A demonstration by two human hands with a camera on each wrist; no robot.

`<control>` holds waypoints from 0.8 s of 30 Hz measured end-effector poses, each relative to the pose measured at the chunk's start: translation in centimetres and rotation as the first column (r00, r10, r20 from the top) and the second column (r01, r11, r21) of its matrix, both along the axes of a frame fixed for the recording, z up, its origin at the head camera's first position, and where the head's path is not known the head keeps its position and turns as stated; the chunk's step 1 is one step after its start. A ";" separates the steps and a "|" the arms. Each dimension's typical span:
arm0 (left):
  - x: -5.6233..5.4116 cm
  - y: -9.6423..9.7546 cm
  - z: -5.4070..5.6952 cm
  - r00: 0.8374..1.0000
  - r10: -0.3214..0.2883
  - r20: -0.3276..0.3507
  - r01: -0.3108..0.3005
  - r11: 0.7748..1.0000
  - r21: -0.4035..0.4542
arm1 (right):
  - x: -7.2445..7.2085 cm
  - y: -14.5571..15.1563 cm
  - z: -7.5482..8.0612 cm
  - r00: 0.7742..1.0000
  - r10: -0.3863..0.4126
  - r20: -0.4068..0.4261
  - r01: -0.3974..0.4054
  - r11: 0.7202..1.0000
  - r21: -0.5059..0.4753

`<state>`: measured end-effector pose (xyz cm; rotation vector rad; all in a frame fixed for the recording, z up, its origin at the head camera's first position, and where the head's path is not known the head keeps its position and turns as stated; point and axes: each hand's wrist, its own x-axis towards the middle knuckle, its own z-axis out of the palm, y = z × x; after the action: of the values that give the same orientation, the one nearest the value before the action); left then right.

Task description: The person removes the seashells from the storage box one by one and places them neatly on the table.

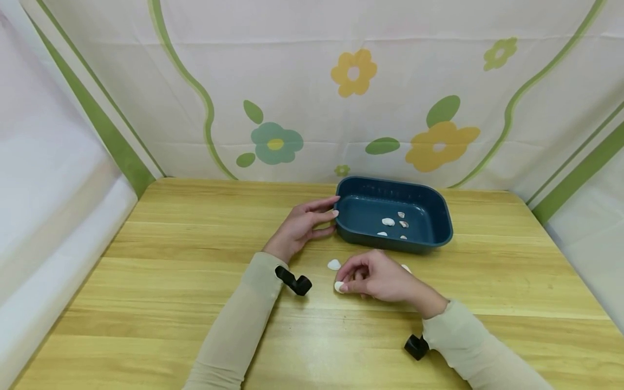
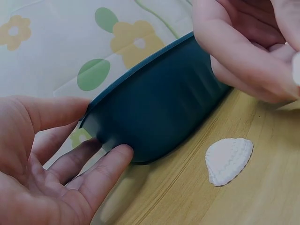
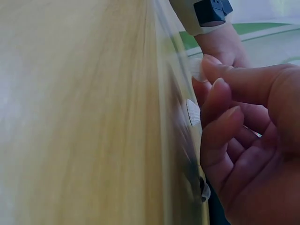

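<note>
My right hand [image 1: 377, 276] pinches a small white seashell [image 1: 338, 286] between thumb and forefinger, low over the table in front of a dark blue basin [image 1: 351, 234]. At the basin's left end, my left hand [image 1: 303, 223] touches the outer wall and rim with extended fingers [image 2: 110, 164]. A ribbed white seashell [image 2: 229, 161] lies on the table between the hands. Past the right hand, another white shell [image 1: 406, 268] shows only in part. Several small shells, among them a white one [image 1: 388, 222], lie on the basin floor; the front wall partly hides the nearest ones.
The wood-grain table [image 1: 170, 260] reaches back to a white curtain [image 1: 312, 81] printed with flowers. More white cloth [image 1: 53, 179] hangs along the left side. Black wrist mounts [image 1: 302, 285] stick out from both sleeves near the tabletop.
</note>
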<state>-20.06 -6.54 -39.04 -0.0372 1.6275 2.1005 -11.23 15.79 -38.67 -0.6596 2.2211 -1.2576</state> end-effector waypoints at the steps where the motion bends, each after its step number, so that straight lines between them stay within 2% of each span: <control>1: 0.0 0.0 0.1 1.000 -0.001 -0.001 0.001 1.000 -0.002 | 0.0 -0.1 0.0 1.000 0.012 -0.021 -0.012 1.000 0.005; 7: 0.0 -0.2 0.1 1.000 -0.007 -0.004 0.007 1.000 -0.004 | -0.2 -0.9 -0.2 0.991 0.042 -0.129 -0.035 0.998 0.061; 13: -0.1 0.0 0.0 1.000 -0.005 -0.009 0.005 1.000 -0.008 | -0.1 -1.1 0.1 0.985 0.036 -0.166 -0.021 0.995 0.095; 24: 0.1 0.0 0.1 1.000 -0.005 -0.012 0.004 1.000 -0.011 | -0.3 -1.1 -0.2 0.970 0.075 -0.230 -0.064 0.997 0.054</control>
<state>-20.00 -6.56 -38.98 -0.0249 1.6444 2.0922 -11.49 14.71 -38.91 -0.8985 2.3834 -1.1408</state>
